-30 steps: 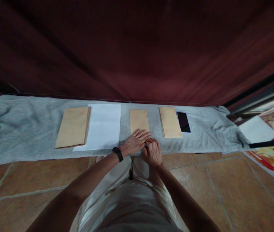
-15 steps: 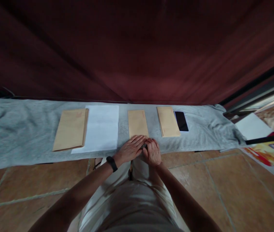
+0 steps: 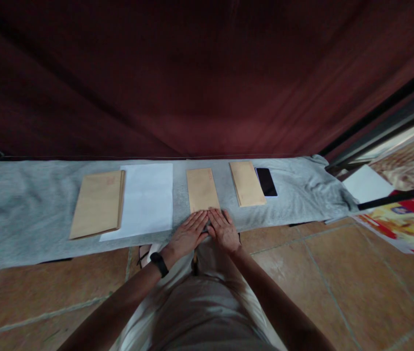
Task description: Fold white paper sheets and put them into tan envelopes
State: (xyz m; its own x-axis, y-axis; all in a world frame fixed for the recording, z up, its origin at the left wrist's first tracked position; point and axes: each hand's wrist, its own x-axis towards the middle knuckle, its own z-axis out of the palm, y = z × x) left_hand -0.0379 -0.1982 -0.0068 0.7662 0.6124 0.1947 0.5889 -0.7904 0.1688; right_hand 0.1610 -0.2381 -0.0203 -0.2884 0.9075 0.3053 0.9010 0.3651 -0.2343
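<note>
A brown paper envelope (image 3: pixel 203 188) lies flat in the middle of the grey cloth, its near end under my fingertips. My left hand (image 3: pixel 189 231) rests on that end with its fingers stretched out. Beside it, my right hand (image 3: pixel 224 230) also lies flat, fingers extended, and the fingertips of both hands nearly meet. To the right is a small stack of brown envelopes (image 3: pixel 247 184). White paper sheets (image 3: pixel 148 195) lie to the left, partly under a thicker stack of large brown envelopes (image 3: pixel 97 202).
A dark-screened phone (image 3: pixel 266 182) sits at the right of the envelope stack. Grey cloth (image 3: pixel 298 187) covers the narrow surface, with a dark red curtain (image 3: pixel 207 97) behind. At far right are a dark metal bar (image 3: pixel 404 195) and a colourful printed box (image 3: pixel 404 222). Below is tiled floor (image 3: pixel 302 278).
My right hand has flattened out, its fingers going from curled to extended on the envelope's near end. My left hand stays on that end. The view has shifted slightly.
</note>
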